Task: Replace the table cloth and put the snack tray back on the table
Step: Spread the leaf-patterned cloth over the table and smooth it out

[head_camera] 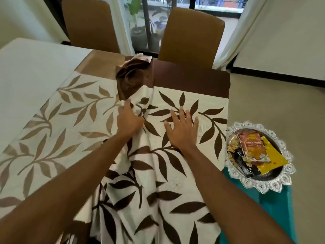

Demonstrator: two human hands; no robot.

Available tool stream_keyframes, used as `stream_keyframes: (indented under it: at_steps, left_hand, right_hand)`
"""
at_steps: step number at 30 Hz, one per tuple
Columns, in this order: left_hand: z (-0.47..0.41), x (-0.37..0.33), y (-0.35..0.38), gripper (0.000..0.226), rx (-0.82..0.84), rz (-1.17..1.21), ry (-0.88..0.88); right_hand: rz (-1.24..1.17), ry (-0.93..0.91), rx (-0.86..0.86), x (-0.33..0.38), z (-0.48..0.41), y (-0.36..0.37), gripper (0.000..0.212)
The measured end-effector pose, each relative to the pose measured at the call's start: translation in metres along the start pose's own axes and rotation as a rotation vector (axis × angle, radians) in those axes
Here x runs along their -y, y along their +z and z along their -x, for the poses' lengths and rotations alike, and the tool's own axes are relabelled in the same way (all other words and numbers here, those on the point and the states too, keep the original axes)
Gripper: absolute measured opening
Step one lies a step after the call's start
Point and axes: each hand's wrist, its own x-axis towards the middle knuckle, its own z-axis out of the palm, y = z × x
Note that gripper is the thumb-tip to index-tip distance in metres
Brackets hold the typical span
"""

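**Figure 1. Table cloth partly spread; snack tray not yet returned**

Head view. The table cloth (175, 173), cream with dark brown leaves and a brown border, lay over the right part of the table (26, 67) and hung off its near edge in loose folds. A twisted ridge of fabric ran from the middle of the table to its far edge, ending in a bunched brown heap. Left of the ridge the print was paler (whether this was the reverse face or a second cloth could not be told), and further left the white tabletop was uncovered.

The left hand (129, 120) gripped the raised fold at the ridge, fingers curled into the fabric. The right hand (182, 132) lay flat just right of it, fingers straight and spread, pressing the cloth to the tabletop.

The snack tray (274, 186), silver-rimmed and holding snack packets (253, 147), sat off the table on a teal surface (274, 208) beside the near right corner.

Judged progress: the cloth was on the table but not laid. Left to do were opening the ridge, covering the left part, evening the overhang, and lifting the tray back on
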Motion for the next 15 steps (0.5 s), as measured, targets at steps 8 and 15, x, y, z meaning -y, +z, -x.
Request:
stream_keyframes:
  at_steps: [8, 15]
  left_hand:
    - [-0.005, 0.081, -0.109, 0.085, -0.036, 0.396, -0.256]
    - [0.146, 0.104, -0.072, 0.119, 0.07, -0.19, -0.129]
  right_hand:
    - [-0.124, 0.053, 0.089, 0.012, 0.013, -0.024, 0.066]
    - [-0.127, 0.114, -0.073, 0.091, 0.207, 0.015, 0.054]
